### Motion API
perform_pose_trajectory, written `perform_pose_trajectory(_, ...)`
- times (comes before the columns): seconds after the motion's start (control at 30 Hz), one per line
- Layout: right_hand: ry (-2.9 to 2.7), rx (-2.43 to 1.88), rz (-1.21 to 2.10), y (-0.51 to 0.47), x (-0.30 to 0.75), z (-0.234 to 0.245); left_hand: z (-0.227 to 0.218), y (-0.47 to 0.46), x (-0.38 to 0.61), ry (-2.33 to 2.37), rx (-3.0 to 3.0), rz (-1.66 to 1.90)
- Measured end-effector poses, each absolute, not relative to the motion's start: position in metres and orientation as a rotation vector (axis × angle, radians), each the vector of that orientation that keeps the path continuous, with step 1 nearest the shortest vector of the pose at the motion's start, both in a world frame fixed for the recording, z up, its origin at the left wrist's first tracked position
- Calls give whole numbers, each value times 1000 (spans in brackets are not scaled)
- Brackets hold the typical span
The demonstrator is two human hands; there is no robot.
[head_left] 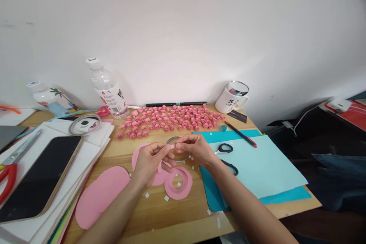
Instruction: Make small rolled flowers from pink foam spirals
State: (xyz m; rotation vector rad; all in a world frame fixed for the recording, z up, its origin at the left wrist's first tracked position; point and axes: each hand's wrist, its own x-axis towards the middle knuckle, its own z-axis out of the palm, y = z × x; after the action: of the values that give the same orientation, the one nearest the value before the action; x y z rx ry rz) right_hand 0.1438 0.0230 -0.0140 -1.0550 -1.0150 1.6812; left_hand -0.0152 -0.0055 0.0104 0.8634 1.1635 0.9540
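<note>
My left hand and my right hand meet over the middle of the table, each pinching a pink paper strip between thumb and fingers. Beneath them lies a cut pink paper spiral, with more pink paper partly hidden by my left hand. A round tape roll sits behind my fingers. Further back, many rolled pink paper roses are spread along the wall. Pink paper circles lie overlapping at my left forearm.
Black-handled scissors rest on light blue paper at the right, near a pen. A mug and a plastic bottle stand at the wall. On the left, a phone lies on stacked paper. Small white scraps dot the table.
</note>
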Motion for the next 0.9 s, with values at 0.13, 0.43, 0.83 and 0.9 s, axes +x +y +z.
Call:
perform_pose_trajectory(0.13, -1036, -1060, 1694, 24, 145, -15, 12, -5, -15, 1173, 845, 955)
perform_pose_trajectory(0.43, -1022, -1039, 1727, 24, 147, -17, 11, -6, -14, 1167, 839, 957)
perform_pose_trajectory(0.83, -1026, -1044, 1702, 25, 146, -14, 15, -6, -15, 1139, 868, 961)
perform_pose_trajectory(0.9, -998, -1044, 1700, 26, 147, -16, 15, -6, -15, 1140, 871, 962)
